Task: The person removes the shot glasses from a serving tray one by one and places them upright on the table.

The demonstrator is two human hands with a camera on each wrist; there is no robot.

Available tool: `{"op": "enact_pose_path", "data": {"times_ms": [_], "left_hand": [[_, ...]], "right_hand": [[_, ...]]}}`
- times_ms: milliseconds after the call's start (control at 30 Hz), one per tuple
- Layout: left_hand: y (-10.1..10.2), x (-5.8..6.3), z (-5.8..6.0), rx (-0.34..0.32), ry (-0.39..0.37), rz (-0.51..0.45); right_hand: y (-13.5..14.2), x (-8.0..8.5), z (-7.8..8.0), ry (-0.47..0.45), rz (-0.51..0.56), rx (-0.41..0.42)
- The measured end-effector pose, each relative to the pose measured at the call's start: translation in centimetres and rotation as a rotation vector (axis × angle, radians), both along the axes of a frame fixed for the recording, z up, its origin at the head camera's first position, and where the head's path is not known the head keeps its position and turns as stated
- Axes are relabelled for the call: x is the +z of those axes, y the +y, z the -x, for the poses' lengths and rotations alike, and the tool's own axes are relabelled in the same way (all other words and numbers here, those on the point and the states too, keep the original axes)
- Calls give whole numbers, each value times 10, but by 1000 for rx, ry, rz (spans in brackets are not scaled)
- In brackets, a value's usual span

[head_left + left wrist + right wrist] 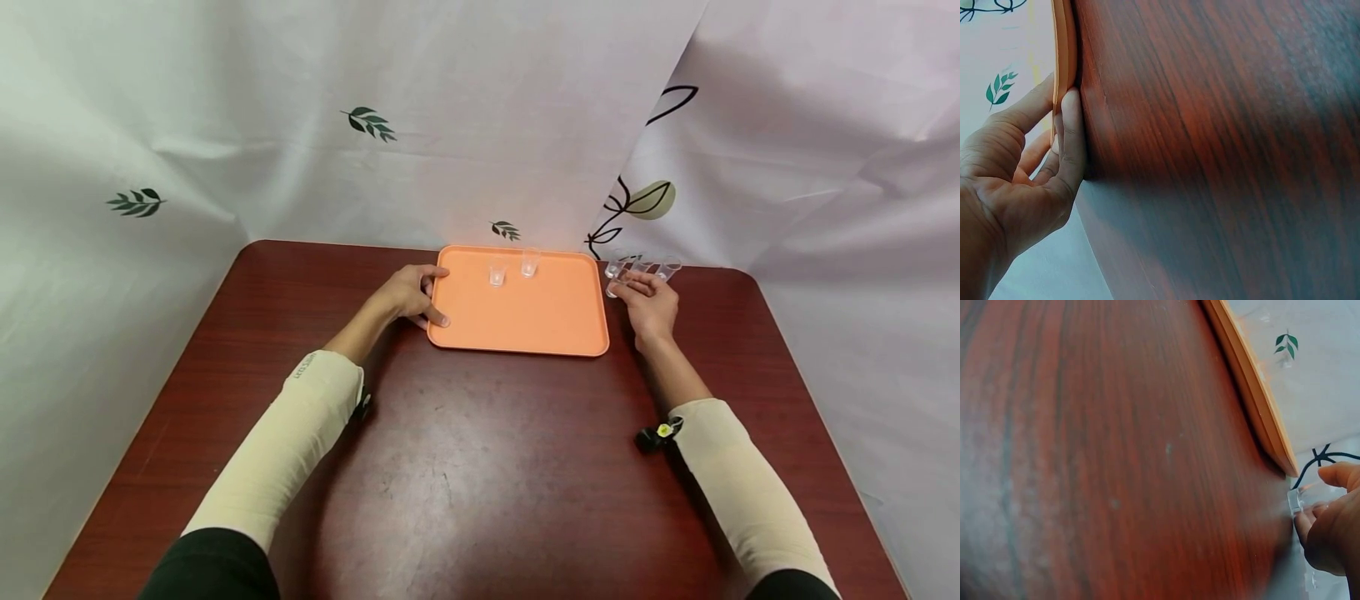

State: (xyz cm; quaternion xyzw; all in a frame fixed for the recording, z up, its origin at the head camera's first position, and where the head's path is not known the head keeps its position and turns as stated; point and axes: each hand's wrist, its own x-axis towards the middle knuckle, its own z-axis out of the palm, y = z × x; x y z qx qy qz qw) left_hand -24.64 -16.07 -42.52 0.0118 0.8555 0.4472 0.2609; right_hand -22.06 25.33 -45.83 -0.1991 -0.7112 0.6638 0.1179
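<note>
On orange tray (517,321), left fingers (437,317) spread, gripping

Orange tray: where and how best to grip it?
The orange tray is probably best gripped by its raised short-side rims, from left and right: it lies flat, wider than deep, and two clear cups stand toward its far edge, off those rims.

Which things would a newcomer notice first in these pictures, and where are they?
Probably the bright orange tray near the far edge of the table, gripped by the left hand. Two clear cups stand on it. Beside its right end, the right hand holds another clear cup, near more cups.
</note>
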Motion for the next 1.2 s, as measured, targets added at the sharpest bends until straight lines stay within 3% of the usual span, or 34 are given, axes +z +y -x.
{"op": "enact_pose_path", "data": {"times_ms": [367,900,1200], "left_hand": [[1,0,-1,2,4,0],[0,0,-2,4,14,-2],[0,0,-2,7,4,-12]], "right_hand": [[3,-1,-6,-11,-13,-9],[9,3,-38,-21,46,28],[-5,4,-46,36,91,72]]}}
